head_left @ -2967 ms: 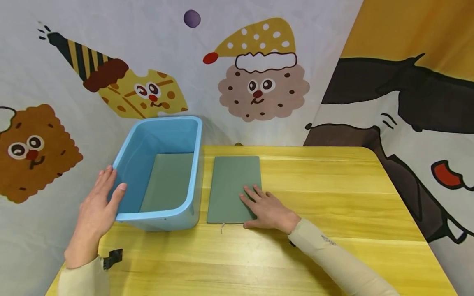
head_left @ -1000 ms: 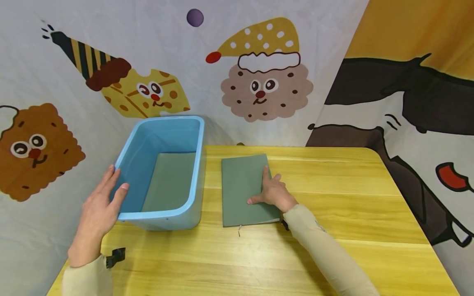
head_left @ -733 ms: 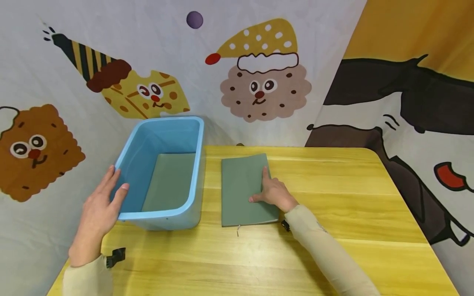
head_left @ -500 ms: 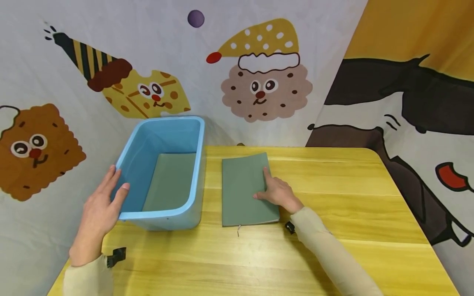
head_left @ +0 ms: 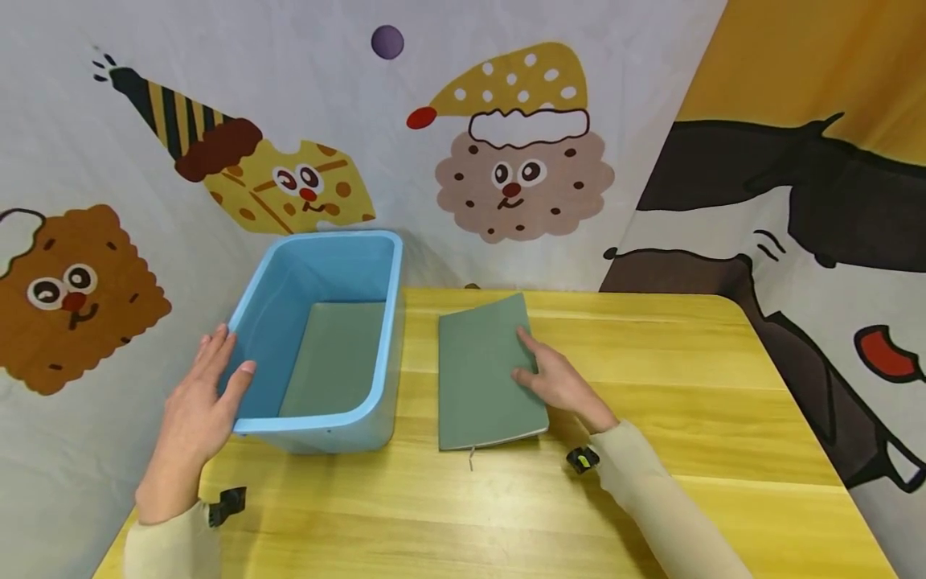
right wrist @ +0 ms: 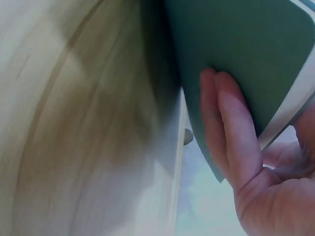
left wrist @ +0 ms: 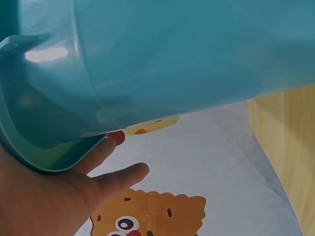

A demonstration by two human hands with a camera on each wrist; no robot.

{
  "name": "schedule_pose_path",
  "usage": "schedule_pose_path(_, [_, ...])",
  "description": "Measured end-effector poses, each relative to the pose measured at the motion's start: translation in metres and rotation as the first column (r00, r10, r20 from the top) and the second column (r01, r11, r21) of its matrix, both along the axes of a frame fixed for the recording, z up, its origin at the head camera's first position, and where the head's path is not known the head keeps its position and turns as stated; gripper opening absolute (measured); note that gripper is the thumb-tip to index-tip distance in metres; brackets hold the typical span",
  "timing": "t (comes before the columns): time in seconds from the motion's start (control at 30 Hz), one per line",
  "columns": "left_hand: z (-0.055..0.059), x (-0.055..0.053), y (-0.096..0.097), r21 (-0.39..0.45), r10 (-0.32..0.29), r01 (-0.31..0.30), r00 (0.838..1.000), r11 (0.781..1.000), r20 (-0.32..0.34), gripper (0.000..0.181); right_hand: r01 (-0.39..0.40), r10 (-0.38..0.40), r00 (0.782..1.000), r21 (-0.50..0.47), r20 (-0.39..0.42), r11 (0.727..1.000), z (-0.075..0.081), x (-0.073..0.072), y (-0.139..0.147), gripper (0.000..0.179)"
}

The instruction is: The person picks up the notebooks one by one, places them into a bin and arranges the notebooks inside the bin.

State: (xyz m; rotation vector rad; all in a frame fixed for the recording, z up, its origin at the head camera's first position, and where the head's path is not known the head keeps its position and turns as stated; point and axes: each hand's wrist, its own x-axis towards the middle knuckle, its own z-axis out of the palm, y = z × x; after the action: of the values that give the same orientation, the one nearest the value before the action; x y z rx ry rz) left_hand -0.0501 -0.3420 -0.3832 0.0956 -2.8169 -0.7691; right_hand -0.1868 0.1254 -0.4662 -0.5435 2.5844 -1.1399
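My left hand [head_left: 195, 402] rests against the left rim of a light blue plastic bin [head_left: 314, 420]. Its fingers are extended, the thumb toward the inside; the left wrist view shows fingers past the rim's outer lip. On the bin's floor lies a flat grey-green rectangle [head_left: 336, 354], the same colour as the notebook. To the right, my right hand [head_left: 567, 386] pinches the right edge of a grey-green notebook [head_left: 477, 378], thumb on the cover. The right wrist view shows fingers [right wrist: 238, 128] flat under the lifted side. The notebook's left side stays low at the table; a thin ribbon hangs from its bottom.
The wood-grain table [head_left: 687, 386] extends right of the notebook and in front of the bin. Behind it hangs a pale cloth [head_left: 405, 153] with cartoon prints. Black straps [head_left: 227, 505] are at both wrists.
My right hand went from lying flat on the notebook to gripping its right edge. The notebook slid right, away from the bin, and its right side has risen. The left hand stayed at the rim.
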Motion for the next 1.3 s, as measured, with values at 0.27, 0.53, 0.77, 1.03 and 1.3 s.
schedule_pose_path(0.27, [0.0,-0.001,-0.001,0.002,-0.007,0.007,1.0,1.0,0.0,0.067,0.044,-0.043,0.999,-0.137,0.009,0.99,0.005,0.01,0.005,0.074])
schedule_pose_path(0.53, [-0.003,0.001,-0.002,-0.019,-0.007,0.007,1.0,1.0,0.015,0.069,0.089,-0.09,0.996,-0.223,0.002,0.971,0.011,0.02,0.009,0.07])
schedule_pose_path(0.77, [-0.003,0.001,-0.001,-0.006,-0.003,0.003,1.0,1.0,0.011,0.07,0.138,-0.144,0.99,-0.307,0.003,0.942,0.033,0.031,0.016,0.071])
schedule_pose_path(1.03, [-0.001,0.0,-0.002,0.002,0.006,-0.006,1.0,1.0,-0.001,0.07,0.183,-0.183,0.982,-0.406,0.041,0.895,0.064,0.045,0.017,0.069])
schedule_pose_path(1.3, [-0.001,0.0,-0.002,0.0,0.002,-0.002,1.0,1.0,0.008,0.07,0.191,-0.177,0.981,-0.576,0.08,0.795,0.089,0.061,0.019,0.067])
